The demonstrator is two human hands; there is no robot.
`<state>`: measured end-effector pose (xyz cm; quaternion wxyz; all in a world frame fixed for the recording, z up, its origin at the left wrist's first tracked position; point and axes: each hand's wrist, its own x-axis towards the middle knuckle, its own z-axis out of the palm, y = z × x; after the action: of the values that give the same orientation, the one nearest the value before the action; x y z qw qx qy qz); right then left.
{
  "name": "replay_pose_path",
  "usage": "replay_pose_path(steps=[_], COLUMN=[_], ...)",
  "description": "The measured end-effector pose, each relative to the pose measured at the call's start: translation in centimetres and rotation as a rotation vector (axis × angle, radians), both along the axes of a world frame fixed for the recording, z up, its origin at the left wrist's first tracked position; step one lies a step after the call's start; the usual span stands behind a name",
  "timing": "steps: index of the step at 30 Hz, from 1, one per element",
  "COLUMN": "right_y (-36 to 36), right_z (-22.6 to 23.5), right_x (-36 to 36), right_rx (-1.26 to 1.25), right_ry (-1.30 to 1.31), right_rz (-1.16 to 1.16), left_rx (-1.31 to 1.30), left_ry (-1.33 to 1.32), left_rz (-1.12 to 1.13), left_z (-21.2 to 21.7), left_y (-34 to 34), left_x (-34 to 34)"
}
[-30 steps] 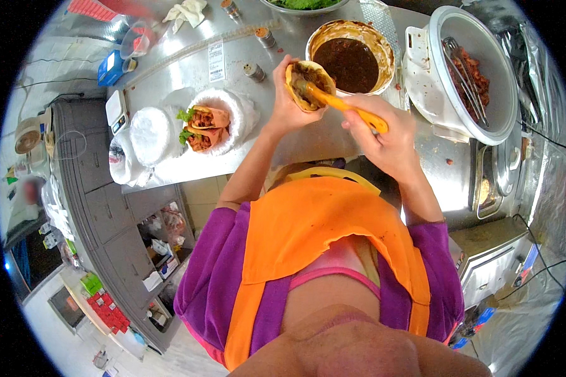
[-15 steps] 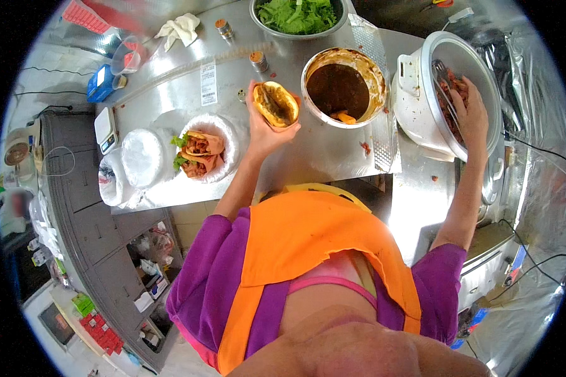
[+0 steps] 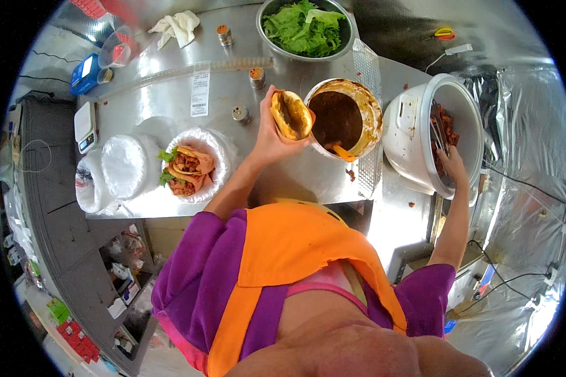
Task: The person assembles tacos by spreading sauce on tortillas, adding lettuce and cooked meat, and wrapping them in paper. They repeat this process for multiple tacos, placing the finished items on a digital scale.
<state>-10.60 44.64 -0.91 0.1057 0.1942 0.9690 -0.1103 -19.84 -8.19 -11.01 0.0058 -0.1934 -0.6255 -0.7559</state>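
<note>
Right now your left hand (image 3: 271, 139) cups a folded tortilla shell (image 3: 291, 114) just above centre frame, fingers closed around its underside with the open side up and dark sauce smeared inside. It looks light and thin, likely soft enough to crack or spill if squeezed, so you do best to cradle it from below along the fold rather than pinch the edges (the sauce will probably make the inside slippery).

Just right of it sits the sauce pot (image 3: 343, 117), its rim crusted brown, with an orange spoon handle (image 3: 344, 151) lying at its lower edge. Further right, your right hand (image 3: 451, 164) reaches into the white cooker (image 3: 431, 135), where reddish chopped meat (image 3: 445, 119) and metal tongs (image 3: 438, 129) lie; the hand touches the inner wall near the tongs, but you cannot tell from this view whether the fingers have closed on anything.

At upper centre stands a steel bowl of lettuce (image 3: 305, 26). Left of centre, a filled taco (image 3: 187, 168) rests on a foam plate (image 3: 217, 151), beside a stack of foam plates (image 3: 121, 166). Small shakers (image 3: 256, 76) dot the steel counter (image 3: 163, 94), and a small scale (image 3: 85, 125) sits at the far left.
</note>
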Motion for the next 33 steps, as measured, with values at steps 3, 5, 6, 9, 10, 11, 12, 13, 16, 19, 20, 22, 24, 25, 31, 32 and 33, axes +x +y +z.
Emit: replay_pose_path(steps=[3,5,6,9,10,11,12,13,16,19,20,22,24,25,31,32,33], right_y=[1.5,-1.1,-1.1,-8.4,-9.7,-10.7,-11.8,-13.0,-18.5,-20.1,-20.8,-21.6,-22.1,-22.5,-23.1,-23.5,-23.6], right_z=[4.3,9.2,10.8,16.9,17.7,17.6,17.1,16.4,14.6,9.3,7.8,4.9,2.7,1.9,-1.1,-0.6,0.1], right_x=[0.0,0.5,0.4,-2.1,-4.1,-6.1,-8.1,-10.0,-16.7,-22.1,-23.8,-25.9,-26.9,-27.0,-27.2,-27.1,-26.7], right_rx=[-0.124,-0.079,-0.087,-0.048,0.002,0.050,0.054,0.058,0.118,-0.172,-0.321,-0.546,-0.707,-0.747,-0.858,-0.826,-0.794], right_ry=[-0.048,0.076,0.104,0.162,0.132,0.104,0.171,0.239,0.156,-0.023,-0.111,-0.229,-0.292,-0.280,-0.111,-0.067,-0.023], right_rz=[-0.132,-0.316,-0.294,-0.174,-0.074,0.027,0.204,0.376,0.526,0.321,0.210,0.046,-0.059,-0.097,-0.106,-0.104,-0.105], left_rx=[-0.054,-0.026,0.000,0.035,0.028,0.006,-0.012,0.028,0.080,0.026,0.012,-0.011,-0.031,-0.050,-0.037,-0.026,-0.016], left_ry=[0.028,0.000,-0.027,-0.060,-0.053,-0.025,0.002,-0.032,-0.107,-0.107,-0.085,-0.060,-0.055,-0.040,-0.035,-0.026,-0.016], left_rz=[0.040,0.035,0.018,-0.012,0.014,0.057,0.096,0.084,0.078,0.060,0.070,0.074,0.066,0.076,0.144,0.164,0.182], left_z=[0.3,0.1,-0.1,-0.5,-0.6,-0.1,0.3,0.8,1.0,-0.3,-0.2,-0.3,-0.7,-0.7,-0.4,-0.2,0.0], left_y=[-0.4,-0.7,-0.6,-0.2,-0.3,-0.4,-0.5,-0.5,-0.9,-1.2,-1.4,-1.5,-1.5,-1.7,-1.3,-1.3,-1.2], left_x=[0.2,0.3,0.2,-0.1,-0.1,-0.2,-0.3,-0.4,-0.2,-0.4,-0.4,-0.3,-0.2,-0.1,-0.3,-0.4,-0.6])
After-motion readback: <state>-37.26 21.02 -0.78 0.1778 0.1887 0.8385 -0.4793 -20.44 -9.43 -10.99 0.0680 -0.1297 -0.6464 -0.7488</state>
